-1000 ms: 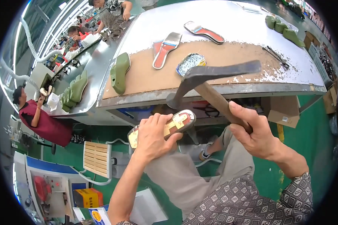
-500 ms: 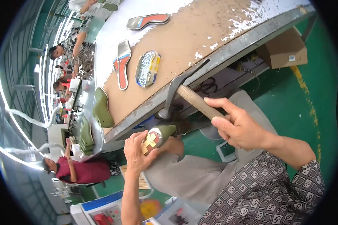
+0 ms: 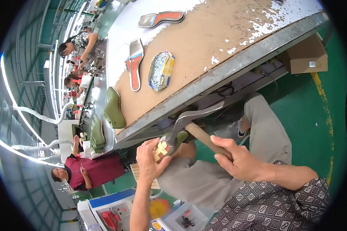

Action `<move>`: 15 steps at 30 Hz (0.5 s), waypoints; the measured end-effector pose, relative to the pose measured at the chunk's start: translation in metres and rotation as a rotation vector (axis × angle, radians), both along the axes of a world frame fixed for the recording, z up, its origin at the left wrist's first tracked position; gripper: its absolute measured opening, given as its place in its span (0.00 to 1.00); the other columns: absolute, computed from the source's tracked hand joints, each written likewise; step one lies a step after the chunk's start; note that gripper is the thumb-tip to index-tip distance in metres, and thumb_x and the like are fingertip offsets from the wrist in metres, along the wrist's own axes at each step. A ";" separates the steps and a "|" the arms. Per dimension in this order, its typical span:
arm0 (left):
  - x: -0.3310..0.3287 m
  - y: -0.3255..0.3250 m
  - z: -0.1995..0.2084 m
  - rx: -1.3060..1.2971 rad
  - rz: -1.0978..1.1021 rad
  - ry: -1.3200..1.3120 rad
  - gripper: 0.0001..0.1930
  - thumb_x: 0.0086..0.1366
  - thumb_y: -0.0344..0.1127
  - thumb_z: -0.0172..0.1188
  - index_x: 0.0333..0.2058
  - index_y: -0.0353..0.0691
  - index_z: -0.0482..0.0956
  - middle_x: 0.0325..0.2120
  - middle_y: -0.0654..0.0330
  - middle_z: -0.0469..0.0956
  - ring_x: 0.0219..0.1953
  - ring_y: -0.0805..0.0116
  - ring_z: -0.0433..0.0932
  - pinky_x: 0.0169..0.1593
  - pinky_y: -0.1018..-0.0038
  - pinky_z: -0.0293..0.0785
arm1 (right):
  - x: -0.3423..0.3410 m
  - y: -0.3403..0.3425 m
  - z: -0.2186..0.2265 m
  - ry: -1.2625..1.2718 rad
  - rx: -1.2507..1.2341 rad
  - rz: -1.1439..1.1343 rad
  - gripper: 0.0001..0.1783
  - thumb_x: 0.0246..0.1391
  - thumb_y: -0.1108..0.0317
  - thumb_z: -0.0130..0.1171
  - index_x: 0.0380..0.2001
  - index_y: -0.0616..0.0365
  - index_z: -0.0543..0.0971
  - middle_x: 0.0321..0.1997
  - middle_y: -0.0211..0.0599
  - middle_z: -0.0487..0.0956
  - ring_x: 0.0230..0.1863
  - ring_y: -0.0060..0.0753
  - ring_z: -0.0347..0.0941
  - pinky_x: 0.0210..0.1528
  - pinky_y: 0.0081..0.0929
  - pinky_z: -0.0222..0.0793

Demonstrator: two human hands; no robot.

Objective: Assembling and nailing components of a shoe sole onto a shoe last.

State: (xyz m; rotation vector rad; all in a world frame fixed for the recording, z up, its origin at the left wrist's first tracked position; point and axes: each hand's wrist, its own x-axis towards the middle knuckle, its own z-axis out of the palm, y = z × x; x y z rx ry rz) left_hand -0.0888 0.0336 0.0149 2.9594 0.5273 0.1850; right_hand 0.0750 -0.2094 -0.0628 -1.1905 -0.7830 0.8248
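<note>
My left hand [image 3: 148, 161] is closed around a green shoe last [image 3: 162, 148], its underside turned up with gold-coloured patches on it. In my right hand [image 3: 239, 161] is a hammer [image 3: 205, 139], gripped by its wooden handle. The long curved metal head reaches down to the last, and its striking end overlaps the underside beside my left fingers. Whether it touches cannot be made out. Both hands are in front of the table edge, above my lap.
On the worktable [image 3: 204, 46] lie red-and-grey insoles [image 3: 136, 65], more insoles [image 3: 162, 18] and an open box of small silvery pieces [image 3: 160, 73]. Green lasts [image 3: 114, 109] stand at its left end. A cardboard box [image 3: 308, 56] is under the right side. A co-worker [image 3: 92, 169] is at left.
The hammer has swung down and left, from above the table edge onto the last. My left hand still holds the last. The whole view has shifted slightly.
</note>
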 end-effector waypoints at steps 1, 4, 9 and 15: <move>0.000 0.000 -0.001 -0.006 0.003 -0.002 0.33 0.42 0.39 0.70 0.50 0.41 0.71 0.45 0.51 0.76 0.45 0.51 0.72 0.51 0.61 0.67 | 0.002 -0.001 0.002 -0.002 0.002 0.006 0.30 0.60 0.73 0.55 0.64 0.52 0.60 0.34 0.43 0.80 0.28 0.26 0.75 0.35 0.25 0.72; 0.000 -0.001 0.004 -0.009 0.030 0.015 0.33 0.43 0.41 0.70 0.51 0.40 0.71 0.45 0.51 0.76 0.46 0.50 0.72 0.52 0.61 0.66 | 0.014 0.002 0.004 0.063 0.034 -0.132 0.29 0.60 0.74 0.54 0.63 0.53 0.60 0.30 0.38 0.78 0.26 0.23 0.73 0.33 0.22 0.71; 0.012 -0.013 0.012 0.048 0.045 0.094 0.38 0.43 0.45 0.72 0.54 0.43 0.70 0.43 0.55 0.77 0.45 0.55 0.76 0.52 0.62 0.65 | 0.007 0.000 0.007 -0.057 -0.009 -0.016 0.29 0.60 0.73 0.54 0.64 0.53 0.59 0.49 0.42 0.78 0.31 0.22 0.74 0.33 0.21 0.70; 0.036 -0.017 0.030 -0.048 0.134 0.315 0.44 0.46 0.45 0.65 0.64 0.52 0.58 0.37 0.52 0.80 0.34 0.48 0.79 0.42 0.61 0.74 | 0.075 -0.001 0.013 -0.485 -0.080 -0.214 0.26 0.55 0.78 0.57 0.58 0.55 0.70 0.54 0.46 0.77 0.44 0.39 0.79 0.46 0.32 0.76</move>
